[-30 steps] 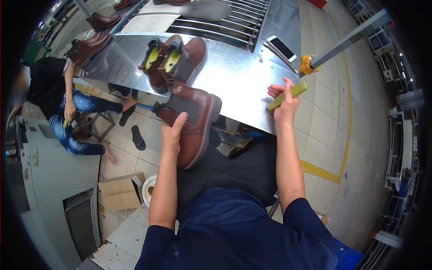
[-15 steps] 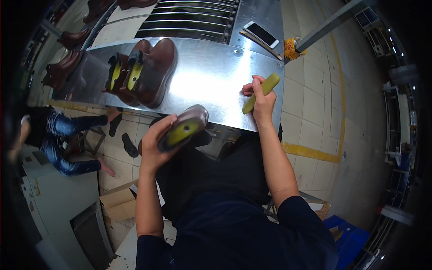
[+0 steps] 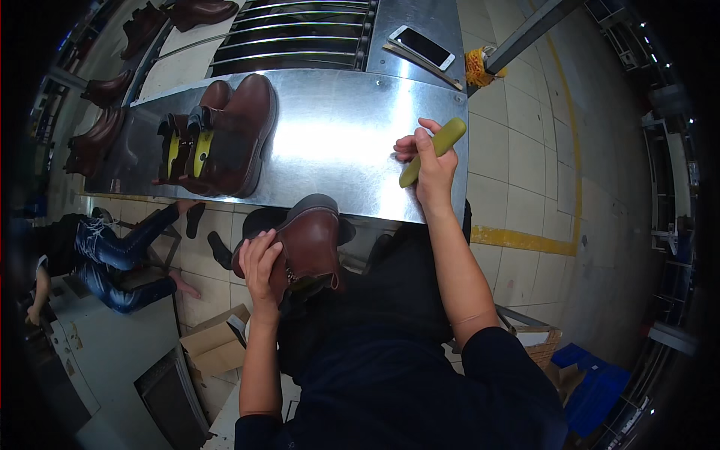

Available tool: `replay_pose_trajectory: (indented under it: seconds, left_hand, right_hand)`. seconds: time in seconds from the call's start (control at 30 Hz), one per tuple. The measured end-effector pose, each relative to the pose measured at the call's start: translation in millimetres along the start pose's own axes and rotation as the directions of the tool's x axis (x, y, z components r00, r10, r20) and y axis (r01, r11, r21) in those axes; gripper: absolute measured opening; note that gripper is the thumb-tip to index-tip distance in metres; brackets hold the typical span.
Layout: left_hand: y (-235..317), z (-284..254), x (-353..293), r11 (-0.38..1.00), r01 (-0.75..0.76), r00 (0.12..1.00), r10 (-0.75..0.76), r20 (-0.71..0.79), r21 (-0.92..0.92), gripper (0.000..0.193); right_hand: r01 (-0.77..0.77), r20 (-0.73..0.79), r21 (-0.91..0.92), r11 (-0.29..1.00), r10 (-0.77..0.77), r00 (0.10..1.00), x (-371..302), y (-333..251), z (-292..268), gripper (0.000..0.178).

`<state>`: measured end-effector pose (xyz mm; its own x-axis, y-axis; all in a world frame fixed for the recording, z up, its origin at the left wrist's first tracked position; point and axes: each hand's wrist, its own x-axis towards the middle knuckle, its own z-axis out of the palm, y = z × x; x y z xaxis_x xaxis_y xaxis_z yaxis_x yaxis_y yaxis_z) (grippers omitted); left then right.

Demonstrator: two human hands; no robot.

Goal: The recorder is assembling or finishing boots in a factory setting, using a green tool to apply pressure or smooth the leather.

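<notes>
My left hand (image 3: 259, 270) grips a brown leather boot (image 3: 313, 241) by its front part, over my lap at the table's near edge. The boot lies tilted on its side, its dark sole edge uppermost and a pull loop low on the right. My right hand (image 3: 433, 169) is closed round an olive-green bar (image 3: 452, 135) with rounded ends, above the right end of the metal table (image 3: 337, 135). What kind of thing the bar is, I cannot make out. Left of centre on the table stand brown boots (image 3: 251, 124) with yellow-green pieces inside.
A phone (image 3: 424, 46) lies at the table's far right, beside a slatted metal section (image 3: 292, 37). More brown boots (image 3: 97, 139) stand at the far left. A person in jeans (image 3: 124, 247) sits on the left. A metal post (image 3: 532, 37) rises past the right corner.
My left hand has turned the boot: its opening with the yellow-green piece faced up before, and now its side and sole edge show. The right hand has hardly moved.
</notes>
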<state>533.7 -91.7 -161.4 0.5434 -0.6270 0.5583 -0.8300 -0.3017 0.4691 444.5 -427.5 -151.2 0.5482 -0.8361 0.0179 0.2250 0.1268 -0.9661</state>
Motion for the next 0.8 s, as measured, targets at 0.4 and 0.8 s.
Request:
replay_pose_trajectory:
  seconds: [0.4,0.8]
  left_hand:
    - [-5.3,-15.3,13.4,0.944,0.308,0.94,-0.282,0.192,-0.122,0.076]
    - [12.8,3.0,32.7,0.632,0.553,0.784,-0.616,0.081,-0.542,0.062]
  right_hand:
    - [0.01,0.112,-0.176,0.984,0.01,0.994,8.5,15.9,46.6,0.037]
    - [-0.092,0.17,-0.201,0.975,0.127,0.977,88.3,36.4,105.0,0.049]
